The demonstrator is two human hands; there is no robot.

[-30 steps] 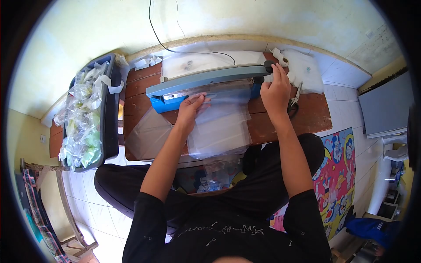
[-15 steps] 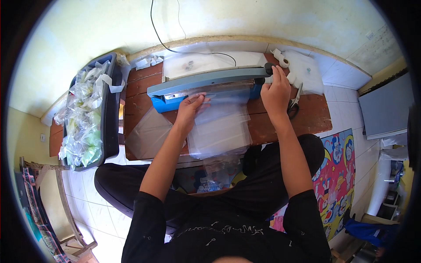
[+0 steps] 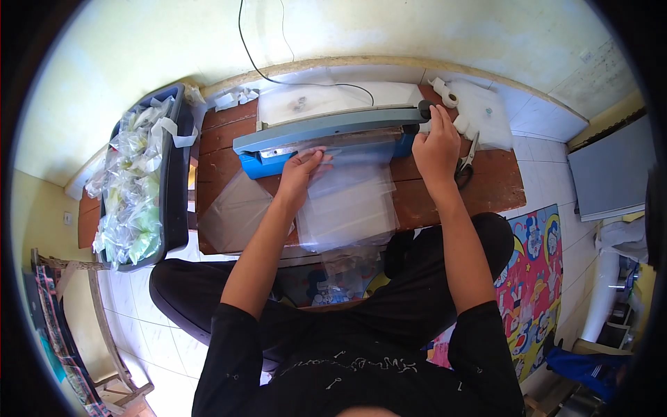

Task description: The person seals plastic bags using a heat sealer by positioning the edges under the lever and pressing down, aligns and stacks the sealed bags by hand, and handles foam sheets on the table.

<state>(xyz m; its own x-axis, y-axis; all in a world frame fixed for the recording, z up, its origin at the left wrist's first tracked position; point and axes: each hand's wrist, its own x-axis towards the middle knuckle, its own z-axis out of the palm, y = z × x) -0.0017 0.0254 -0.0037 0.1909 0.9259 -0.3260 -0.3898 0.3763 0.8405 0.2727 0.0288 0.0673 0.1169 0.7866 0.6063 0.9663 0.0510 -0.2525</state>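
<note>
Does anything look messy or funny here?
Yes, the dark bin on the left looks messy: plastic bags are heaped up in it, and a white strip pokes out over its rim instead of being tucked inside.

The left hand (image 3: 297, 175) pinches with its thumb (image 3: 315, 160) and fingers (image 3: 306, 154). The right hand (image 3: 435, 144) has its fingers (image 3: 437, 118) stretched out, close together. Behind the hands, both arms (image 3: 256, 257) reach forward.

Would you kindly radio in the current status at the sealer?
Left hand pinching clear plastic; right hand at black knob. Plastic reaches sealer's grey arm. Scissors beside right hand, nothing visibly in the way.
</note>
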